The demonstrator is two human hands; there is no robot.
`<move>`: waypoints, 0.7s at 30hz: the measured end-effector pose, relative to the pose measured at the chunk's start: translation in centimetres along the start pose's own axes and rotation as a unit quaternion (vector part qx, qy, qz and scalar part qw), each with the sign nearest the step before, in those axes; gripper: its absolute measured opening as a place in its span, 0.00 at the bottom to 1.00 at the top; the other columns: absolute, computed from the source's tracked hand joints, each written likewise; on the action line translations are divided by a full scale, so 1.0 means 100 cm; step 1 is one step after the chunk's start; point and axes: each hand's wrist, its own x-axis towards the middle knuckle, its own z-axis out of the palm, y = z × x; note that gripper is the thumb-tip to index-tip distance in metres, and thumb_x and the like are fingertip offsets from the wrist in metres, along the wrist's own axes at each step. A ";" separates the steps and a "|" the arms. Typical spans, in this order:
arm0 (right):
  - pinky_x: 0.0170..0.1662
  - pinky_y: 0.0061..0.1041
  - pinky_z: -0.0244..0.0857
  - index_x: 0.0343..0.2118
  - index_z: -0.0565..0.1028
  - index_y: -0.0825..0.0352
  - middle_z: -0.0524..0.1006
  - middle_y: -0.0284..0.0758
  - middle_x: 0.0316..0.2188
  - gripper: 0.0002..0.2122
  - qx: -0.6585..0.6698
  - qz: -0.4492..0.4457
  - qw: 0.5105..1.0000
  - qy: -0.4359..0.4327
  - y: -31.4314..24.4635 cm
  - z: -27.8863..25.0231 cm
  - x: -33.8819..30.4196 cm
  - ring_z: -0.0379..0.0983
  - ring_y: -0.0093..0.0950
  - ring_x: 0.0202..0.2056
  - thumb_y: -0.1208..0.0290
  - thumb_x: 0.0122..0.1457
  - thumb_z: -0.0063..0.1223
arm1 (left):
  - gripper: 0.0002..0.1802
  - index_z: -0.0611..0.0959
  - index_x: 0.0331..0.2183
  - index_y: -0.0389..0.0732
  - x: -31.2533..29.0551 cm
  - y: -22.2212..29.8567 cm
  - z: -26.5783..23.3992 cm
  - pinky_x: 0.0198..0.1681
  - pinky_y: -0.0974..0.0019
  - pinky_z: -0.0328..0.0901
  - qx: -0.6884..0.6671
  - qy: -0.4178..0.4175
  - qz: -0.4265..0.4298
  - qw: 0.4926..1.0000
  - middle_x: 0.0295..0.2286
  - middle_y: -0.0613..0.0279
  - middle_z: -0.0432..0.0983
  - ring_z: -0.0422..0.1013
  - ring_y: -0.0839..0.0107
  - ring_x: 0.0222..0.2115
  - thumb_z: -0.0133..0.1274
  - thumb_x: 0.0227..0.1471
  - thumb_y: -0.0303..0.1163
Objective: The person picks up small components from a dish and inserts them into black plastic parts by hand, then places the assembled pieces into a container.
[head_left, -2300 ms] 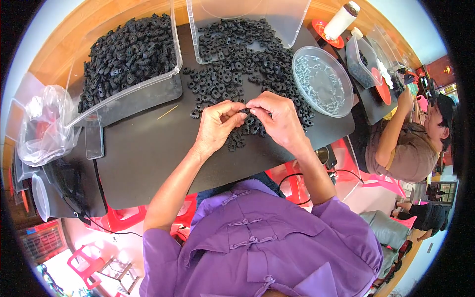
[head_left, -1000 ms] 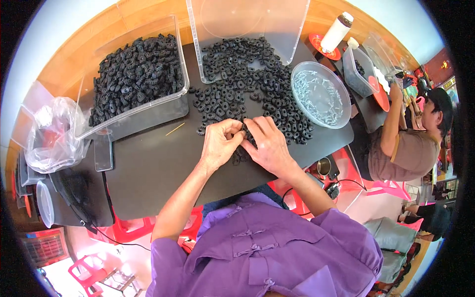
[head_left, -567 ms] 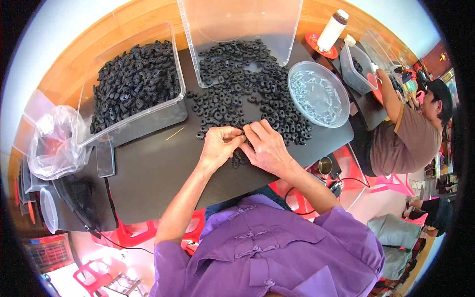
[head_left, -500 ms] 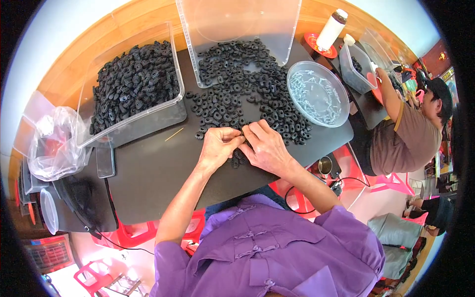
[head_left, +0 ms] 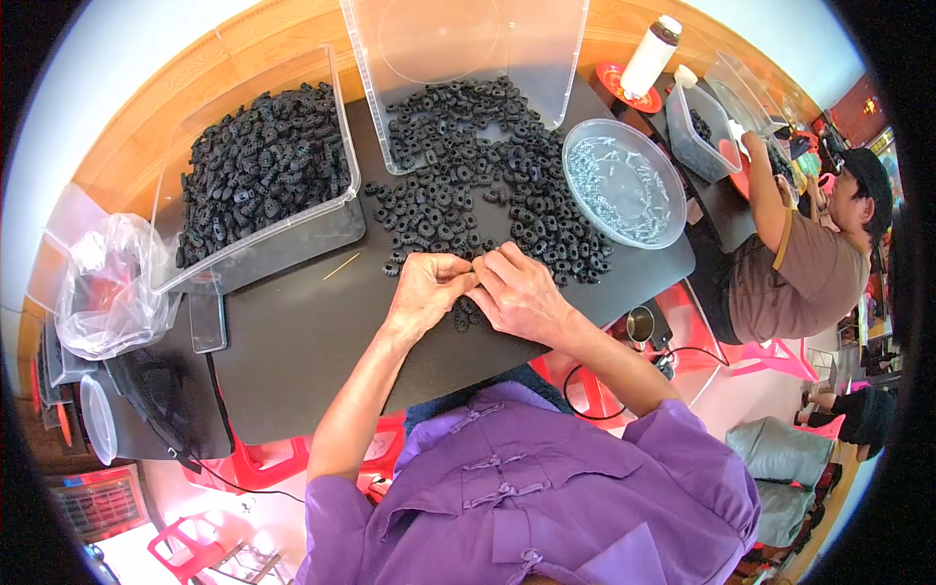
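My left hand and my right hand meet fingertip to fingertip over the dark table, both pinched closed. Whatever sits between the fingers is too small and covered to make out. Just beyond them spreads a pile of small black ridged parts with holes, reaching back into a clear plastic tub lying on its side. A few more black parts lie beneath my hands on the near side. To the right of the pile, a round clear bowl holds many tiny transparent pieces.
At the left stands a clear tub full of similar black parts. A thin stick, a phone-like slab and a plastic bag lie nearby. Right of the table, a person works beside another tub; a white bottle stands behind.
My hands stay pinched together at the same spot, the right fingers shifted slightly. The piles and containers are unchanged.
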 end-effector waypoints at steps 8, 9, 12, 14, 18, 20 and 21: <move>0.33 0.28 0.66 0.41 0.71 0.72 0.69 0.36 0.29 0.21 0.012 0.067 0.997 0.045 -0.007 0.001 -0.001 0.68 0.33 0.31 0.70 0.43 0.61 | 0.06 0.82 0.30 0.32 -0.003 0.007 0.002 0.19 0.78 0.60 -0.022 0.021 -0.011 0.999 0.21 0.67 0.76 0.65 0.85 0.19 0.55 0.47 0.25; 0.34 0.29 0.66 0.44 0.71 0.71 0.70 0.37 0.31 0.24 0.026 0.086 0.993 0.076 -0.009 -0.003 0.002 0.69 0.34 0.32 0.68 0.43 0.62 | 0.06 0.82 0.30 0.32 -0.005 0.007 0.001 0.20 0.78 0.61 -0.006 0.061 0.020 0.998 0.21 0.67 0.76 0.66 0.85 0.19 0.56 0.47 0.24; 0.36 0.29 0.66 0.49 0.69 0.68 0.72 0.39 0.35 0.28 0.039 0.157 0.978 0.128 -0.012 -0.011 -0.003 0.70 0.35 0.35 0.70 0.42 0.64 | 0.07 0.83 0.30 0.34 -0.013 0.025 -0.012 0.23 0.78 0.61 0.060 0.212 0.119 0.968 0.21 0.71 0.74 0.63 0.86 0.20 0.59 0.44 0.24; 0.32 0.29 0.65 0.44 0.72 0.69 0.72 0.38 0.30 0.22 0.023 0.156 0.973 0.168 -0.003 -0.008 -0.020 0.69 0.34 0.30 0.73 0.43 0.62 | 0.08 0.84 0.32 0.36 -0.020 0.063 -0.024 0.23 0.80 0.60 0.076 0.300 0.167 0.936 0.22 0.73 0.74 0.62 0.87 0.20 0.59 0.44 0.23; 0.28 0.29 0.63 0.36 0.75 0.69 0.71 0.35 0.26 0.14 0.023 0.170 0.967 0.188 0.001 -0.008 -0.044 0.68 0.33 0.26 0.79 0.43 0.59 | 0.12 0.81 0.38 0.33 -0.024 0.127 -0.065 0.24 0.79 0.62 0.196 0.450 0.315 0.812 0.29 0.60 0.79 0.65 0.84 0.20 0.53 0.49 0.22; 0.28 0.29 0.63 0.34 0.75 0.69 0.71 0.35 0.25 0.12 0.032 0.165 0.967 0.191 -0.002 -0.008 -0.048 0.68 0.33 0.26 0.81 0.43 0.58 | 0.16 0.79 0.42 0.35 -0.016 0.138 -0.097 0.21 0.77 0.61 0.257 0.487 0.305 0.777 0.31 0.57 0.79 0.63 0.81 0.17 0.55 0.48 0.24; 0.28 0.28 0.63 0.33 0.76 0.70 0.72 0.36 0.25 0.11 0.037 0.174 0.965 0.194 -0.005 -0.009 -0.048 0.68 0.33 0.26 0.82 0.44 0.58 | 0.17 0.79 0.43 0.36 -0.010 0.136 -0.110 0.20 0.77 0.60 0.280 0.501 0.308 0.759 0.33 0.56 0.78 0.63 0.80 0.17 0.55 0.48 0.24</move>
